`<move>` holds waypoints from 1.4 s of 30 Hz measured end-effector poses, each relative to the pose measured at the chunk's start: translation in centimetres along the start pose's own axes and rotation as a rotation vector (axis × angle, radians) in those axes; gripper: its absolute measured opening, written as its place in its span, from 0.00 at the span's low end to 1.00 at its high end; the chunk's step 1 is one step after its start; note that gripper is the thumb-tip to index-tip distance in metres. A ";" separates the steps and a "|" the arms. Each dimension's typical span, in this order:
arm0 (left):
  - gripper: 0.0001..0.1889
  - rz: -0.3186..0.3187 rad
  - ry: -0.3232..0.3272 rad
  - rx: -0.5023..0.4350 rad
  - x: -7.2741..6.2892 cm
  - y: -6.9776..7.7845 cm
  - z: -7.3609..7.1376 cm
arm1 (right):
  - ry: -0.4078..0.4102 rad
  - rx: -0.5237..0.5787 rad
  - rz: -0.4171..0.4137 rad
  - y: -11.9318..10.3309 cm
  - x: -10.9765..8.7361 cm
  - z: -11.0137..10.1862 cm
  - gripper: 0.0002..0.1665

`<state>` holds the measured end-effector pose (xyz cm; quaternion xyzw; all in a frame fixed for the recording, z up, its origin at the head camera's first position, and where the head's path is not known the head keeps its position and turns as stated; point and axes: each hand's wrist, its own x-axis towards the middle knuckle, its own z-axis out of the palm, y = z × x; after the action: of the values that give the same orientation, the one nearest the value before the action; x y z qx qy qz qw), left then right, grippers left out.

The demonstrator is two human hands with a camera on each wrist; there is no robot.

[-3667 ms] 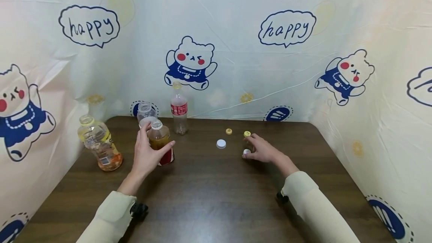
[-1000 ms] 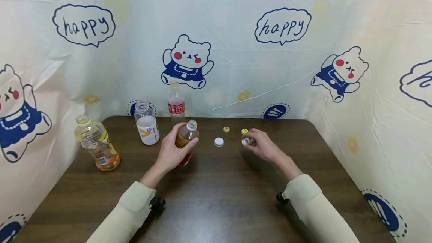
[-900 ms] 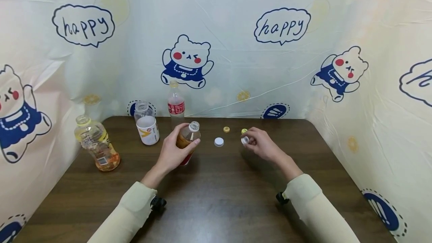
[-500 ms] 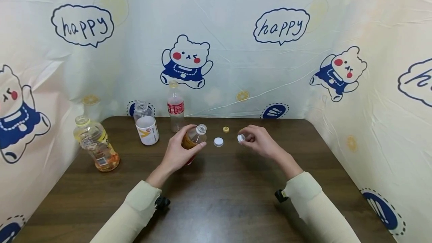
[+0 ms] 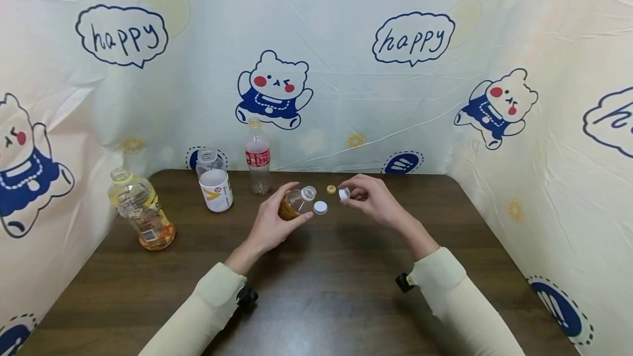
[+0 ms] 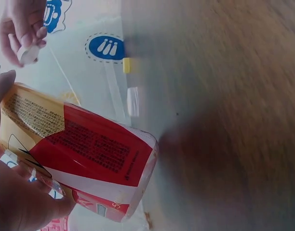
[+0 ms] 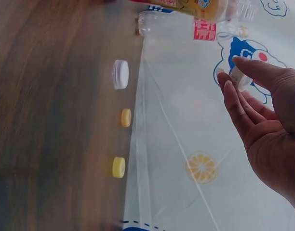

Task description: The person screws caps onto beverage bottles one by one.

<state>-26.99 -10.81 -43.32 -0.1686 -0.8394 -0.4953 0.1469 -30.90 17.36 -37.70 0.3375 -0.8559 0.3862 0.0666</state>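
Observation:
My left hand (image 5: 269, 228) grips an uncapped drink bottle (image 5: 292, 206) and tilts its mouth rightward. Its red and tan label (image 6: 89, 139) faces the left wrist camera, with the base off the table. Between thumb and fingertips, my right hand (image 5: 378, 202) pinches a small white bottle cap (image 5: 344, 194), a short way right of the bottle's mouth (image 5: 309, 193). A wider white cap (image 5: 320, 207) lies on the table below that gap. Behind it is an orange-yellow cap (image 5: 331, 189). A brighter yellow cap (image 7: 118, 167) shows in the right wrist view but is hidden in the head view.
On the brown table (image 5: 316, 290), an uncapped bottle with a little amber liquid (image 5: 143, 210) stands at left. Further back are a wide-mouthed bottle with a white label (image 5: 215, 188) and a clear red-labelled bottle (image 5: 258, 161). A printed curtain (image 5: 346, 98) encloses the back and sides.
The left hand has carried the bottle rightward from beside the wide-mouthed bottle and tilted it. The right hand has lifted the small white cap off the table and brought it left, nearer the bottle.

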 end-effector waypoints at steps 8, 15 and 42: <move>0.36 0.008 -0.026 0.020 0.2 0.5 0.6 | 0.010 0.025 -0.001 -1.1 0.7 0.0 0.16; 0.36 0.017 -0.053 0.082 0.4 0.8 1.1 | -0.029 0.029 -0.008 -2.0 1.1 -0.3 0.17; 0.38 0.031 -0.079 0.113 0.0 0.7 1.8 | -0.163 -0.044 -0.110 -3.9 2.4 0.2 0.14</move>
<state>-26.85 -8.88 -43.56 -0.1925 -0.8685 -0.4377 0.1308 -30.30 14.13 -34.52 0.4130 -0.8469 0.3340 0.0252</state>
